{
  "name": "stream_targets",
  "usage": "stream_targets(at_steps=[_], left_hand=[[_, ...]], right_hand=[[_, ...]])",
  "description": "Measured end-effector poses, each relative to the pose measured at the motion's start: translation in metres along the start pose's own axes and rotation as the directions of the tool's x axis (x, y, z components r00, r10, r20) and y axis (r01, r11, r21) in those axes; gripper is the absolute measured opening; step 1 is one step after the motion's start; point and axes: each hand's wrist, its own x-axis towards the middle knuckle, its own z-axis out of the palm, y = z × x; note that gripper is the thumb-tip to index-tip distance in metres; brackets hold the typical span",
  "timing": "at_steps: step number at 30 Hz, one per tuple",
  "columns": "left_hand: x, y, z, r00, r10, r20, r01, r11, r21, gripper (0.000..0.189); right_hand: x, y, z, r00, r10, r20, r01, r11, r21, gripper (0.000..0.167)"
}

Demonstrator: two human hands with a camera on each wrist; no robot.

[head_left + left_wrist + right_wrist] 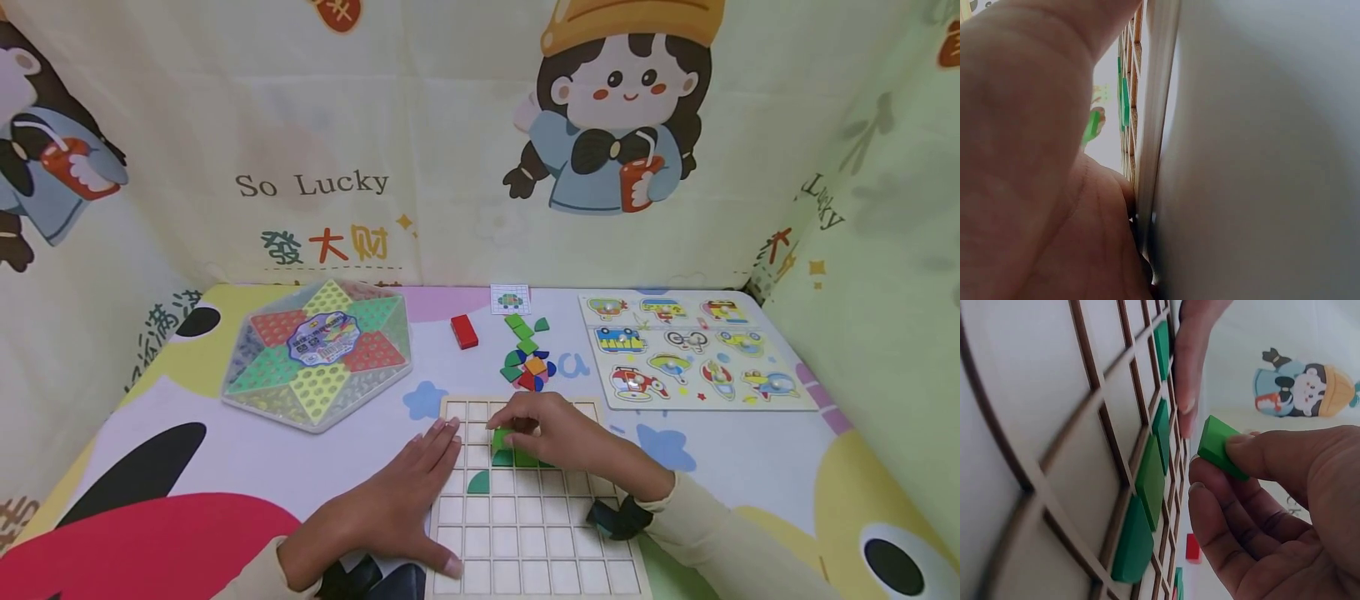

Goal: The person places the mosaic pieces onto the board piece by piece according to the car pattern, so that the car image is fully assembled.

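Note:
A pale wooden grid board lies flat before me. My left hand rests along its left edge with fingers extended, the thumb over the near left corner. In the right wrist view, my right hand pinches a green square block between thumb and fingers, above the board. Beneath it, one row holds a dark green rounded piece, a green square and another dark green piece. A dark green quarter-round piece sits in a cell further left and nearer me.
Beyond the board lie loose green pieces, an orange piece, a red block and a small pattern card. A hexagonal game box stands at left, a picture puzzle board at right. A printed curtain hangs behind.

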Motion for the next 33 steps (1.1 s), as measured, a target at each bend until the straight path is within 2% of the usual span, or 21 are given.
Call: stream_targets(at_steps=[22,28,33], left_hand=[[0.000,0.000,0.002,1.000,0.003,-0.010,-0.003,1.000,0.017,0.128],[0.000,0.000,0.002,1.000,0.004,-0.011,-0.004,1.000,0.013,0.128],[-0.001,0.000,0.002,1.000,0.014,-0.015,-0.014,1.000,0.012,0.128]], right_hand=[[-0.012,-0.011,0.012,0.996,-0.005,0.085,0.005,1.000,-0.005,0.021],[-0.014,-0.016,0.016,0.993,-0.013,0.120,0.018,0.999,-0.042,0.018],[-0.015,-0.015,0.017,0.994,-0.011,0.109,0.018,0.998,-0.063,0.017]])
